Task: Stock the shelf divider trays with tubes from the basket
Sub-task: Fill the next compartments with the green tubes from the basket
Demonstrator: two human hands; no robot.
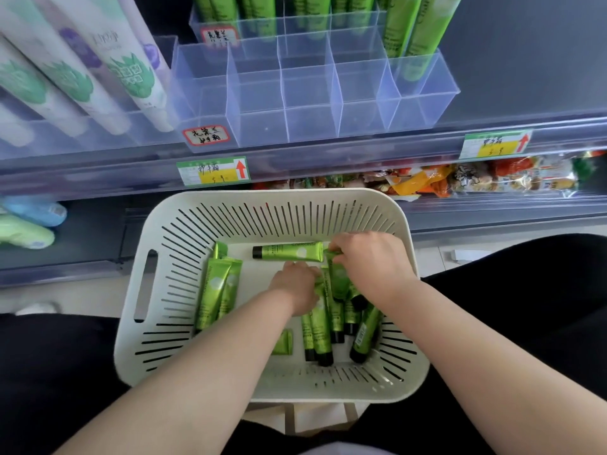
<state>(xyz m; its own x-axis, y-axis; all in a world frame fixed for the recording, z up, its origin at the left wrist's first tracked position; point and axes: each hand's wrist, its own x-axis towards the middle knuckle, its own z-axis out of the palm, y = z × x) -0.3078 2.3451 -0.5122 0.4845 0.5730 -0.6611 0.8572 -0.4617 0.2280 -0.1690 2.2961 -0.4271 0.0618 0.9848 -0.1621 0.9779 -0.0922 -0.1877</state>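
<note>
Gathering: both hands inside cream slotted plastic basket; left hand and right hand each curled round green squeeze tubes of central heap, long axes toward person. Clear plastic divider tray on shelf beyond basket's far rim; most compartments vacant, tops unobstructed.

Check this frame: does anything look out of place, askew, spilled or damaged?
Nothing spilled or damaged. The green tubes lie jumbled in the basket, pointing different ways. The front divider tray holds standing tubes only at its right end.
</note>
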